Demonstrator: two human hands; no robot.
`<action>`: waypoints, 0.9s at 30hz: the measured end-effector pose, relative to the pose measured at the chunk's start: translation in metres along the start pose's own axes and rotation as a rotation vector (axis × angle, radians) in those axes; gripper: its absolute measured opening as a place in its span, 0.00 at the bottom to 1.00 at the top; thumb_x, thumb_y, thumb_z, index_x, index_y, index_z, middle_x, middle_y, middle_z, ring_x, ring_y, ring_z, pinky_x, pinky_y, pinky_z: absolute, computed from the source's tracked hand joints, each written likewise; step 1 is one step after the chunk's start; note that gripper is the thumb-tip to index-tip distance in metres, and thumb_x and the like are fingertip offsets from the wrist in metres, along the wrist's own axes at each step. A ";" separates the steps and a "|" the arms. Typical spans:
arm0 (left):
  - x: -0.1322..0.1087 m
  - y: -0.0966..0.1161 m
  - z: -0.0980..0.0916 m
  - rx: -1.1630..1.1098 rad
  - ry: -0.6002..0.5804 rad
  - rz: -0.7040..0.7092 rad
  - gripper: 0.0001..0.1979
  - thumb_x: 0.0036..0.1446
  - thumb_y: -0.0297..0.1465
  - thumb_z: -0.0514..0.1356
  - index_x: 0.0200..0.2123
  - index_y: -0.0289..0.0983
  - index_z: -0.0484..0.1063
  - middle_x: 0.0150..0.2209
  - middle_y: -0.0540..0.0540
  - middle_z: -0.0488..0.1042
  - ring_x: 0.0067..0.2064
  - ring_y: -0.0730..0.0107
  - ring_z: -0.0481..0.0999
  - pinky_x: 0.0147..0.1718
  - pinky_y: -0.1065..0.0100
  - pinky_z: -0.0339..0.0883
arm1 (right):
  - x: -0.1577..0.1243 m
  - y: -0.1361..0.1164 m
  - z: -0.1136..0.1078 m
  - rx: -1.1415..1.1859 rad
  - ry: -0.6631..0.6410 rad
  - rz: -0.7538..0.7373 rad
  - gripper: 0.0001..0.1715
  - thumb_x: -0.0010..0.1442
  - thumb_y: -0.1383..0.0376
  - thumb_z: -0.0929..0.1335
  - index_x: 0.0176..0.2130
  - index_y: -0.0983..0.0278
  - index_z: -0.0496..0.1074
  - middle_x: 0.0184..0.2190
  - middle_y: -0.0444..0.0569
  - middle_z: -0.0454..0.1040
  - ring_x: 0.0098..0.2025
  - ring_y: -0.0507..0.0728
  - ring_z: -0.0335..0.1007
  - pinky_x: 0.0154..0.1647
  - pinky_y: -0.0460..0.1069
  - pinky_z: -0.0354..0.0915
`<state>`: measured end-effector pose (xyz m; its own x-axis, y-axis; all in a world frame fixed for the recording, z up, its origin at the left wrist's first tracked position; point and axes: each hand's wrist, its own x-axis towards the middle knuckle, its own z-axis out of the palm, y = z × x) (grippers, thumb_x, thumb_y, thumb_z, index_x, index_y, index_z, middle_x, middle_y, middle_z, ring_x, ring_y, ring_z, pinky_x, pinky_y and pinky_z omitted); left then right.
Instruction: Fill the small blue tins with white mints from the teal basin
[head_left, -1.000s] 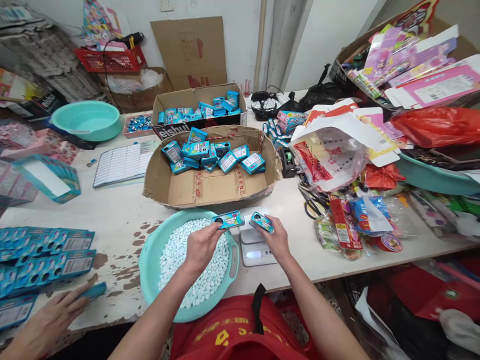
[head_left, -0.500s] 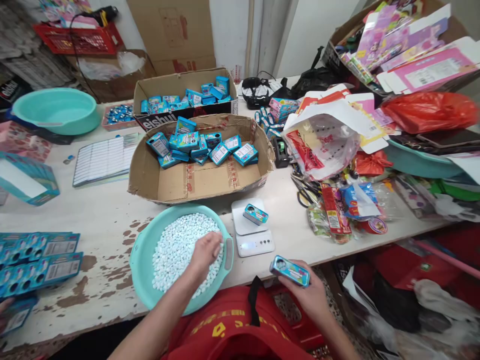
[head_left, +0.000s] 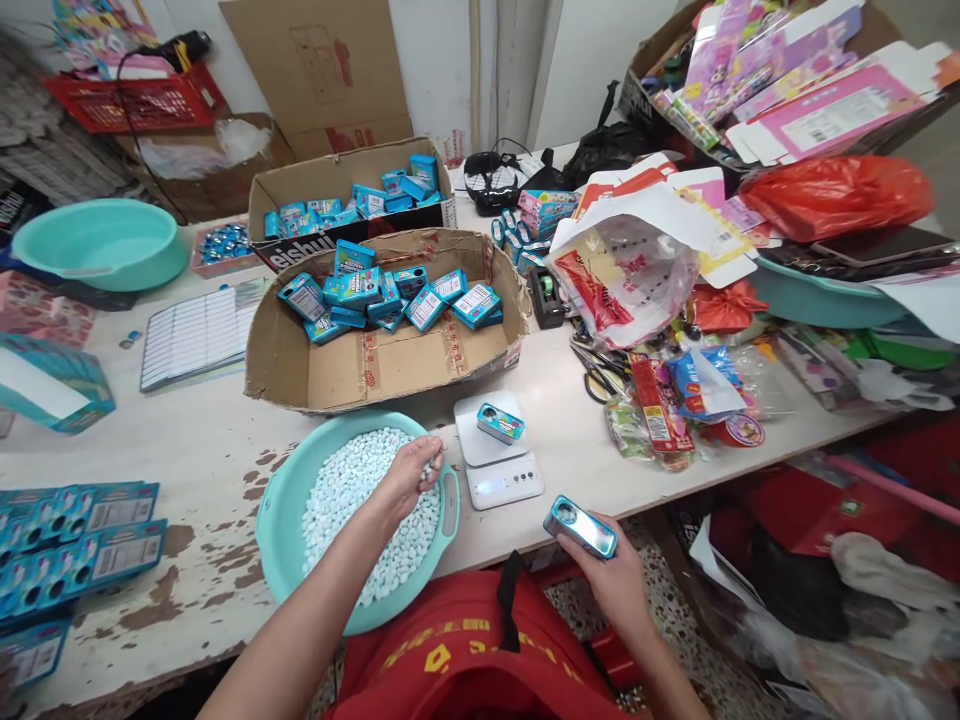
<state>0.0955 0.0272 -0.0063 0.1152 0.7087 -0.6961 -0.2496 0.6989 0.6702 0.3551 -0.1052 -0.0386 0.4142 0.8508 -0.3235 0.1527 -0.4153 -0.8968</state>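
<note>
Over the right side of a turquoise basin (head_left: 279,540), my left hand (head_left: 409,472) is closed around some small pale-blue candies. More of these candies (head_left: 352,500) fill the basin below it. In my right hand (head_left: 611,572), past the table's front edge, is a small blue candy tin (head_left: 581,526), tilted, with a round window at one end. Between the hands and a little farther back stands a white digital scale (head_left: 501,482). Another blue tin (head_left: 500,422) lies on its plate.
Behind the basin are an open carton (head_left: 337,375) with blue packs and a second carton (head_left: 262,190). Blue boxes (head_left: 82,550) stand in rows at left. Scissors (head_left: 600,375), sweet packets (head_left: 660,410) and a tape dispenser (head_left: 547,298) lie on the right.
My left hand has risen a little from the candies, with some now showing in its fingers. My right hand still holds the tin, now turned slightly. The view has shifted slightly.
</note>
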 end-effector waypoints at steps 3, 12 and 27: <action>0.006 0.002 0.003 0.027 -0.023 0.000 0.20 0.42 0.43 0.66 0.27 0.34 0.65 0.19 0.55 0.61 0.15 0.85 0.55 0.13 0.79 0.36 | 0.001 0.002 0.000 0.018 -0.010 -0.002 0.22 0.41 0.57 0.75 0.36 0.64 0.72 0.30 0.48 0.78 0.32 0.58 0.74 0.36 0.52 0.71; 0.027 -0.001 0.018 0.294 0.094 0.115 0.22 0.46 0.49 0.60 0.20 0.35 0.65 0.16 0.53 0.60 0.15 0.82 0.54 0.15 0.74 0.41 | 0.019 0.026 -0.003 -0.068 0.156 -0.121 0.23 0.41 0.55 0.75 0.36 0.64 0.72 0.34 0.49 0.74 0.36 0.59 0.71 0.42 0.54 0.68; 0.025 -0.002 0.039 1.101 -0.125 0.707 0.07 0.56 0.35 0.59 0.31 0.43 0.76 0.31 0.45 0.76 0.34 0.63 0.74 0.34 0.70 0.61 | 0.034 0.000 0.021 -0.280 0.552 -0.489 0.59 0.39 0.51 0.77 0.61 0.70 0.53 0.57 0.66 0.55 0.60 0.70 0.52 0.57 0.64 0.56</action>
<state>0.1359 0.0474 -0.0147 0.3864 0.9143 -0.1215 0.6106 -0.1548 0.7766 0.3507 -0.0692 -0.0560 0.6161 0.7054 0.3503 0.6225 -0.1637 -0.7653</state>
